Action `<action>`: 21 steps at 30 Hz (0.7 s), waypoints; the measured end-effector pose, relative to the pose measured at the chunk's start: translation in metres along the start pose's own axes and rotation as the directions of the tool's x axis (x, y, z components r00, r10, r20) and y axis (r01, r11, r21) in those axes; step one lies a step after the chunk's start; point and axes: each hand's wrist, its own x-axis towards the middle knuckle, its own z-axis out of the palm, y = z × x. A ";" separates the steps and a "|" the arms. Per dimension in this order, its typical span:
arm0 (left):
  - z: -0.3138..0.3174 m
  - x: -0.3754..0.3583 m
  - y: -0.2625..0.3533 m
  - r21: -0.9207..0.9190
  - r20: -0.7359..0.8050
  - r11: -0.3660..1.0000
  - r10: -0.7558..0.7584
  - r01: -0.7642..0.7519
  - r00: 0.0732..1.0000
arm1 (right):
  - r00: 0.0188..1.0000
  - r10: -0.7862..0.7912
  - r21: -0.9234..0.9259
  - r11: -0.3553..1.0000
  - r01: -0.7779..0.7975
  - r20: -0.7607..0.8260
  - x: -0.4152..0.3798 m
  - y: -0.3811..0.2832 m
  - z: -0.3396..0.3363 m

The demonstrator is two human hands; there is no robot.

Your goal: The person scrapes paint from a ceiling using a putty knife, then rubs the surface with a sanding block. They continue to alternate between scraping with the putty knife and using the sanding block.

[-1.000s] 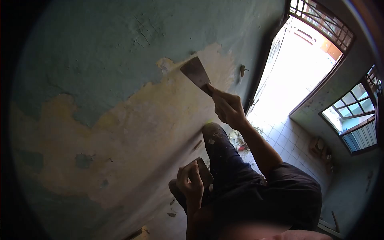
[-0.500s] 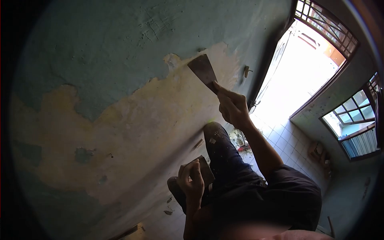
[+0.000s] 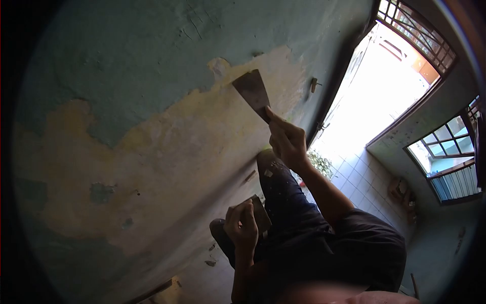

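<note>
My right hand [image 3: 288, 142] is closed around the handle of a putty knife [image 3: 252, 92], a wide flaring blade raised toward the wall. Its broad edge overlaps the bare yellowish patch [image 3: 167, 147], just under the ragged border of the green paint [image 3: 136, 66]. Lower down, my left hand [image 3: 242, 226] grips a flat, dark rectangular plate [image 3: 262, 218] in front of my bent legs [image 3: 283, 190]. Fingers cover part of that plate.
A small fitting [image 3: 315, 85] sticks out of the wall near the bright doorway [image 3: 379, 86]. Leafy debris [image 3: 320, 163] lies on the tiled floor [image 3: 349, 175]. A barred window [image 3: 448, 152] is at the right. Paint flakes [image 3: 210, 263] lie near the wall's foot.
The putty knife has shifted slightly down and left, away from the paint border. The view has tilted a little. My left hand stays almost in place with the plate.
</note>
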 end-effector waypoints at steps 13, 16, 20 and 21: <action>0.001 -0.003 -0.003 -0.030 0.023 1.000 -0.008 0.008 1.000 | 0.999 -0.003 -0.006 1.000 0.002 -0.037 0.000 -0.004 0.010; -0.001 -0.003 0.001 0.029 0.028 0.999 -0.028 0.027 0.999 | 1.000 -0.011 0.027 1.000 0.011 0.000 0.023 -0.008 0.002; -0.002 -0.004 -0.001 0.032 0.058 0.997 -0.073 0.071 0.996 | 1.000 0.002 0.061 0.998 -0.003 0.012 0.005 0.001 0.000; -0.002 -0.003 -0.002 0.028 0.049 0.998 -0.056 0.054 0.997 | 0.999 -0.021 0.092 0.996 0.019 0.025 0.010 -0.002 0.002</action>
